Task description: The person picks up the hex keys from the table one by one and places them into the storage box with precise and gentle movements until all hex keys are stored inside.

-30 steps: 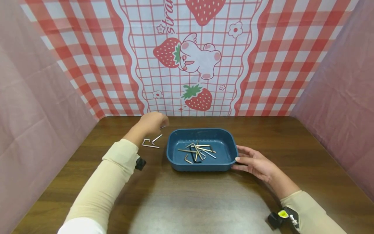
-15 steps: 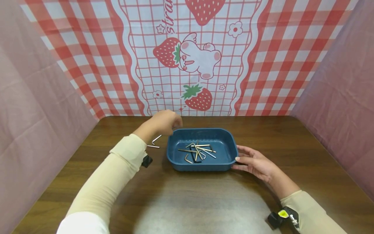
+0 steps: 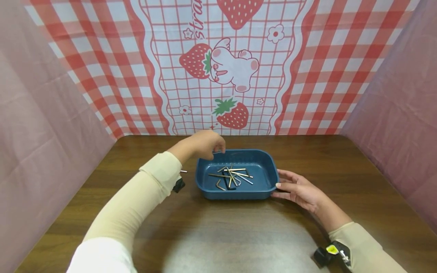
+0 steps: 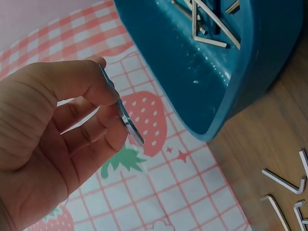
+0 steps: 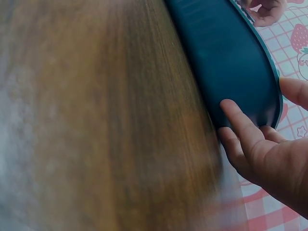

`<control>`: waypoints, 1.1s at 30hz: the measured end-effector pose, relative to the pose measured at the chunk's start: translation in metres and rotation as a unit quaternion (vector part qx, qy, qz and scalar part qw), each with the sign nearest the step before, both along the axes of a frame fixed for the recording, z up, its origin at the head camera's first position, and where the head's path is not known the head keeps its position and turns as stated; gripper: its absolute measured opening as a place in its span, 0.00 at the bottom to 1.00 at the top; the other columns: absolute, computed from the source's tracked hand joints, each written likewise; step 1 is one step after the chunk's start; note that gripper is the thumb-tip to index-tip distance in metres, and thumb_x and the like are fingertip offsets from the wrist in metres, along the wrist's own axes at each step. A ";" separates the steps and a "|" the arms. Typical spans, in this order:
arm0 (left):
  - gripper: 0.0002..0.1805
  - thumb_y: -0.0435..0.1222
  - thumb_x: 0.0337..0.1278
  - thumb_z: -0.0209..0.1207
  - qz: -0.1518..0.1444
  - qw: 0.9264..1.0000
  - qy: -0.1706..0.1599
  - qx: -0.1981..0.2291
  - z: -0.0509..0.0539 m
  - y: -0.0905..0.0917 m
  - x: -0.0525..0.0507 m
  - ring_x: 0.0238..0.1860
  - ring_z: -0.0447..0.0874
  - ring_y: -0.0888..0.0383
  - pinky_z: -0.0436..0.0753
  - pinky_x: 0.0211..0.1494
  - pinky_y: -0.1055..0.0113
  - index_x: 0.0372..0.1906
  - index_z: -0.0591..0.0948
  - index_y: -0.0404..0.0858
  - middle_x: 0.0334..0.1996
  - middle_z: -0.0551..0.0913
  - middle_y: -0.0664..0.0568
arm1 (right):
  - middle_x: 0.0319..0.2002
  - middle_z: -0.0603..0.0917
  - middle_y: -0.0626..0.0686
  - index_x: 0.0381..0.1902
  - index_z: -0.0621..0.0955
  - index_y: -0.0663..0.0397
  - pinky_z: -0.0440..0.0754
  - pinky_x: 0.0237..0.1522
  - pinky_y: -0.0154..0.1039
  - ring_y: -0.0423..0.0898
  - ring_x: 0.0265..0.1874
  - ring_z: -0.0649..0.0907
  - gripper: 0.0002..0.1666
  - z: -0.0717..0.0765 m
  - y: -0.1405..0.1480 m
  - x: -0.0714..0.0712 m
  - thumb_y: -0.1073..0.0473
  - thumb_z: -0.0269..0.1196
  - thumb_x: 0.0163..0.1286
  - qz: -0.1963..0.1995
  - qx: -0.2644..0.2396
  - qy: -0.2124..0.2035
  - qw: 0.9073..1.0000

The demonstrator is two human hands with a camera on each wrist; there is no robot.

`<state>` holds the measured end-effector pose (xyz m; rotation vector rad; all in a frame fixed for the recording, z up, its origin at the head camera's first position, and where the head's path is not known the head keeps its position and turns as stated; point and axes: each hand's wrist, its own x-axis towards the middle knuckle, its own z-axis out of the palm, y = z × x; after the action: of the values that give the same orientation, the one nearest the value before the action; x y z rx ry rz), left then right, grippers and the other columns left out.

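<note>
My left hand (image 3: 206, 144) is over the back left corner of a blue rectangular tray (image 3: 239, 195). Between thumb and fingers it pinches a silver hex key (image 4: 131, 124), plainest in the left wrist view; part of the key is covered by the fingers. Inside the tray several hex keys (image 3: 235, 170) in brass, silver and black lie crossed in a loose heap. My right hand (image 3: 304, 193) holds the tray's right end, its thumb at the rim and its fingers against the outer wall (image 5: 231, 62).
Left of the tray, several loose hex keys (image 4: 286, 185) lie on the wooden table (image 3: 218, 235); the left forearm hides most of them in the head view. A checked strawberry cloth (image 3: 136, 76) hangs behind, with pink cloth (image 3: 392, 113) at both sides.
My left hand has moved right, from above the loose hex keys to over the tray's back left corner, carrying the hex key. My right hand and the tray have stayed in place.
</note>
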<state>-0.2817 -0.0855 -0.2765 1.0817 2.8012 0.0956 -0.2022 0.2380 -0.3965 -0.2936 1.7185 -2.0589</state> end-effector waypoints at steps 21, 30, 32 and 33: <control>0.23 0.24 0.42 0.64 -0.072 0.996 -0.006 -0.048 -0.019 0.057 -0.019 0.38 0.76 0.60 0.77 0.40 0.66 0.47 0.85 0.45 0.39 0.83 0.52 | 0.70 0.50 0.74 0.74 0.44 0.71 0.76 0.54 0.53 0.52 0.50 0.82 0.44 0.002 0.001 0.001 0.69 0.55 0.71 0.000 0.005 -0.002 1.000; 0.21 0.23 0.45 0.63 -0.122 0.988 -0.020 -0.093 -0.036 0.091 -0.021 0.36 0.76 0.60 0.76 0.39 0.67 0.45 0.85 0.44 0.38 0.83 0.55 | 0.70 0.51 0.74 0.74 0.43 0.70 0.76 0.55 0.54 0.53 0.52 0.81 0.44 -0.001 0.004 0.000 0.67 0.56 0.72 0.013 0.012 0.007 1.000; 0.20 0.23 0.43 0.63 -0.126 0.986 -0.024 -0.110 -0.038 0.095 -0.021 0.36 0.75 0.60 0.75 0.37 0.68 0.44 0.85 0.43 0.39 0.83 0.55 | 0.69 0.53 0.73 0.74 0.43 0.70 0.76 0.55 0.54 0.55 0.53 0.81 0.44 -0.003 0.004 -0.001 0.67 0.56 0.72 0.016 0.006 0.007 1.000; 0.20 0.23 0.42 0.63 -0.125 0.985 -0.032 -0.116 -0.038 0.097 -0.021 0.36 0.75 0.60 0.75 0.36 0.68 0.44 0.84 0.43 0.40 0.83 0.55 | 0.69 0.54 0.72 0.74 0.43 0.71 0.76 0.54 0.54 0.55 0.54 0.80 0.44 -0.003 0.004 -0.002 0.67 0.56 0.72 0.017 0.005 0.008 1.000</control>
<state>-0.3027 0.0119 -0.3144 1.3296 2.5173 -0.2140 -0.2038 0.2418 -0.4000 -0.3341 1.7203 -2.0286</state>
